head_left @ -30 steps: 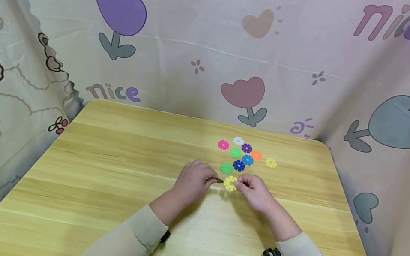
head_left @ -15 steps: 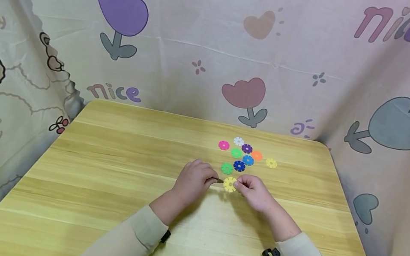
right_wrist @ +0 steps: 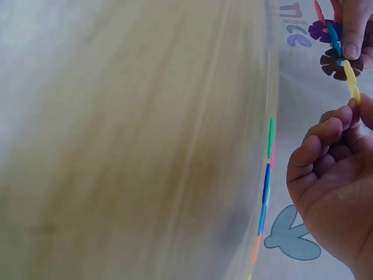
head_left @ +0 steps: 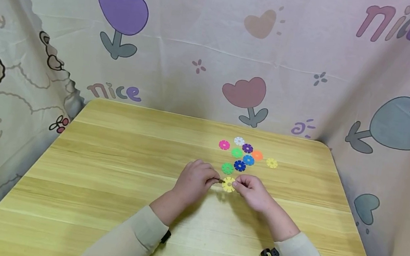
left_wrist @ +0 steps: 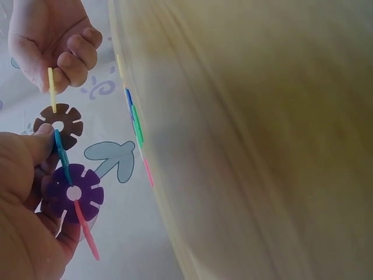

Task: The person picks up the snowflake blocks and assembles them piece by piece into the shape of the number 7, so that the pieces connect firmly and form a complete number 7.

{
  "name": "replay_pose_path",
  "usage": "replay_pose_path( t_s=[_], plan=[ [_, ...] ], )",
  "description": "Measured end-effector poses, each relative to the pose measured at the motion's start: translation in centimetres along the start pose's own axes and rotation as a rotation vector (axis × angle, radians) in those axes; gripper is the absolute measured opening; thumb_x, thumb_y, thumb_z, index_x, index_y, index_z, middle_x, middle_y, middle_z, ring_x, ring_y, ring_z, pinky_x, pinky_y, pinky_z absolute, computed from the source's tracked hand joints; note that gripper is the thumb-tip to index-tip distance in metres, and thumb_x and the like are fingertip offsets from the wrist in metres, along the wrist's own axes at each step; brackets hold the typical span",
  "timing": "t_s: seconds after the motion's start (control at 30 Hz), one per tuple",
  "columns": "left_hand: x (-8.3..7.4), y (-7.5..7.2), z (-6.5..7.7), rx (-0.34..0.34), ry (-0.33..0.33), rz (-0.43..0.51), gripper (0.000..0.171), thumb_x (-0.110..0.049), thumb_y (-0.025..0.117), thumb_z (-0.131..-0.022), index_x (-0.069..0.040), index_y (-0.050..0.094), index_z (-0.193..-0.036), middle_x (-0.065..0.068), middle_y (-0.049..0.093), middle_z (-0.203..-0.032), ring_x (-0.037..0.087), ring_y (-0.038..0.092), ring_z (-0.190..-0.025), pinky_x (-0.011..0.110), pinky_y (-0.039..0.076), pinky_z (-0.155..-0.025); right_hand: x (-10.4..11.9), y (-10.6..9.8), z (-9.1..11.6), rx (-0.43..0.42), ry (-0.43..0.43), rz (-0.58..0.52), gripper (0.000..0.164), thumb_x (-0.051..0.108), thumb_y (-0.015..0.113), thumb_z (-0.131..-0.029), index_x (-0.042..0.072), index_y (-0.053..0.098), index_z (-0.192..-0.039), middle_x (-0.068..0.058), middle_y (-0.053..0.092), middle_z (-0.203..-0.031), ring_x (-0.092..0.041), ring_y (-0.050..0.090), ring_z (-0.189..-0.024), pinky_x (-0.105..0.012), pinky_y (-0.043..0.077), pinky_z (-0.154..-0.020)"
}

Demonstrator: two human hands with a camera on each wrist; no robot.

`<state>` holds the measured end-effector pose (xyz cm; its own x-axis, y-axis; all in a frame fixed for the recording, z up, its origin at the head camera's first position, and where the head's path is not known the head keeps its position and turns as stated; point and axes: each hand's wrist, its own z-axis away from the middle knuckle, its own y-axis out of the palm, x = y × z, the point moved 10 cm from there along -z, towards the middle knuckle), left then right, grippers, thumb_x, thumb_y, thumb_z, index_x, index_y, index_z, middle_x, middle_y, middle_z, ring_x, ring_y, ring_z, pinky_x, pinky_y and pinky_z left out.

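Observation:
My left hand (head_left: 193, 182) pinches a chain of slotted snowflake discs by its upper end. In the left wrist view, the chain has a brown disc (left_wrist: 71, 118), a teal disc (left_wrist: 62, 154), a purple disc (left_wrist: 91, 189) and a pinkish-red disc (left_wrist: 87, 232), joined at angles. My right hand (head_left: 254, 193) pinches a yellow disc (head_left: 225, 187) by its right edge, thumb against forefinger. That yellow disc stands crosswise to the brown one, and their rims meet. How deep the slots engage cannot be told. Both hands are above the table, and from the head the left fingers hide most of the chain.
Several loose discs lie flat just beyond the hands, among them a green disc (head_left: 225, 168), a dark blue disc (head_left: 237, 165), a pink disc (head_left: 221, 144) and another yellow disc (head_left: 275, 163). The wooden table (head_left: 106, 167) ends at a patterned curtain (head_left: 187, 26).
My right hand has brought the yellow disc slightly left, closing the small gap to the brown disc. The left hand stays almost still, and the loose discs have not moved.

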<state>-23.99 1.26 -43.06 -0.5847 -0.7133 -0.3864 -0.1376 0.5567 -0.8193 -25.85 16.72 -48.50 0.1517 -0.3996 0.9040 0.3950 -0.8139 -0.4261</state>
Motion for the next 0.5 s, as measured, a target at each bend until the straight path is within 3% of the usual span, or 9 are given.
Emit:
replay_pose_path(
  t_s=[0.23, 0.5],
  plan=[
    [-0.2, -0.1, 0.0, -0.030, 0.027, 0.008, 0.007, -0.023, 0.079, -0.096, -0.018, 0.084, -0.095, -0.006, 0.076, -0.096, 0.019, 0.063, -0.090, 0.038, 0.051, -0.082, 0.1, 0.1, -0.1, 0.011, -0.011, -0.017, 0.031, 0.005, 0.058, -0.107, 0.002, 0.054, -0.076, 0.003, 0.044, -0.065, -0.009, 0.039, -0.058, -0.025, 0.037, -0.060],
    [-0.7, -1.0, 0.1, -0.090, 0.069, 0.009, 0.007, -0.021, 0.080, -0.095, -0.017, 0.083, -0.092, -0.006, 0.077, -0.094, 0.018, 0.064, -0.089, 0.039, 0.053, -0.080, 0.3, 0.3, -0.2, 0.035, -0.047, -0.092, 0.032, 0.003, 0.054, -0.107, -0.004, 0.051, -0.076, 0.002, 0.043, -0.063, -0.008, 0.038, -0.057, -0.024, 0.034, -0.056]
  ],
)
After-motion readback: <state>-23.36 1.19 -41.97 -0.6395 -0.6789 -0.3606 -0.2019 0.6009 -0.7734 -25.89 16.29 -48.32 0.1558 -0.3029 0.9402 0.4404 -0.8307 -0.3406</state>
